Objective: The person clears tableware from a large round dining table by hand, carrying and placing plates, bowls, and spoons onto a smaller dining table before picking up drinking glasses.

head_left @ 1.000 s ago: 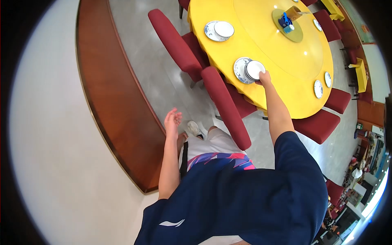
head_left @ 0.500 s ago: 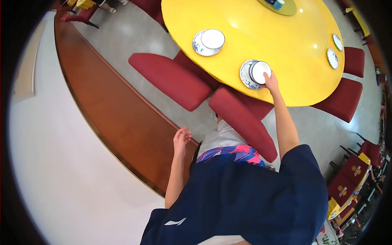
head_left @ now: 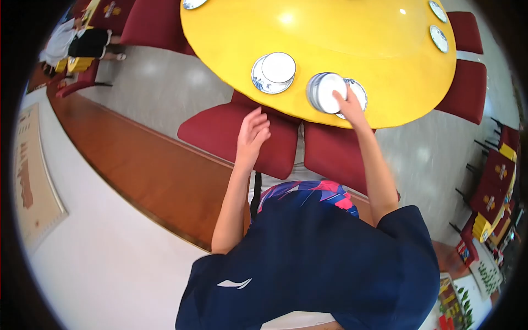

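Note:
My right hand [head_left: 352,109] grips a small stack of white bowls [head_left: 324,93] with blue edges, thumb on the side nearest it. The stack is tilted and slightly blurred. It partly covers a blue-patterned plate [head_left: 360,94] on the yellow table [head_left: 385,71]. Left of it, a white bowl [head_left: 279,67] rests on another blue-patterned plate [head_left: 259,81]. My left hand [head_left: 253,137] is held up in front of a red chair, fingers apart, with nothing in it.
Red chairs [head_left: 225,132] are pushed against the near table edge, with more red chairs [head_left: 465,91] on the right. Patterned plates [head_left: 439,38] lie at the table's right side. A wall with a brown ledge [head_left: 137,165] runs along my left. A person [head_left: 82,44] is at the far left.
My right hand has shifted the bowl stack left, partly off its plate. My left hand has risen toward the table, and its fingers have spread. The view has turned and moved.

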The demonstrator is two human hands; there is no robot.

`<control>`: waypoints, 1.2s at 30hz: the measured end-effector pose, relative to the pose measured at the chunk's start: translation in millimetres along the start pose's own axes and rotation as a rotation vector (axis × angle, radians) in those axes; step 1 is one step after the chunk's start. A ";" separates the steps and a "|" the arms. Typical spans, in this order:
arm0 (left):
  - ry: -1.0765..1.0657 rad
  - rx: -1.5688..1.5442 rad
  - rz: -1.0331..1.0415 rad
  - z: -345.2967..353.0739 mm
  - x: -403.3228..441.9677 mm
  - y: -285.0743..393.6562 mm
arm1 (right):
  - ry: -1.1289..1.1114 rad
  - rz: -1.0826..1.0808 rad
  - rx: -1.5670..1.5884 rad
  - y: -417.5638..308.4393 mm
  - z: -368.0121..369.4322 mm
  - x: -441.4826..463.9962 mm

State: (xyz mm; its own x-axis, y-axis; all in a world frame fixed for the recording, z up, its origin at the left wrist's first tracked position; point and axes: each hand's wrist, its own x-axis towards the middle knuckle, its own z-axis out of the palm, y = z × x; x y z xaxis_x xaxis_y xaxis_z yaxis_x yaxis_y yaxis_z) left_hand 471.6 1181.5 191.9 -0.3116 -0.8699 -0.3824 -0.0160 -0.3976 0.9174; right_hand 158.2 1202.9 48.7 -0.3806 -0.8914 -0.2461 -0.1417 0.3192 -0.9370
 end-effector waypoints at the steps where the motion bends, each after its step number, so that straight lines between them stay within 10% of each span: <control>1: -0.028 -0.009 -0.007 -0.3 23.7 3.2 | -0.021 0.014 0.008 -24.6 20.7 -9.8; 12: -0.209 -0.597 -0.162 -152.4 116.6 2.2 | -0.264 0.235 -0.015 -185.7 225.1 -51.2; 15: -0.248 -0.674 -0.257 -195.1 116.9 0.8 | -0.038 0.451 0.377 -157.1 231.4 -8.5; 22: -0.388 -0.942 -0.339 -232.7 95.3 13.4 | 0.208 0.858 0.092 -55.5 205.4 69.4; 29: -0.303 -0.880 -0.274 -242.4 65.5 32.7 | 0.209 0.611 -0.031 -2.9 209.1 79.8; 36: -0.273 -0.868 -0.305 -235.2 37.2 24.6 | 0.211 0.338 0.008 -126.4 209.6 19.3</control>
State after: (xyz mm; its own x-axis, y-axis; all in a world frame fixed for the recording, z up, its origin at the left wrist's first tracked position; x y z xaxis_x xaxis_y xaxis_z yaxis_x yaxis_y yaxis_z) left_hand 683.1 1070.6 174.4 -0.6223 -0.6392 -0.4519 0.5423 -0.7683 0.3400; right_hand 360.3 1078.0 110.4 -0.5843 -0.6504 -0.4853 0.0309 0.5797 -0.8142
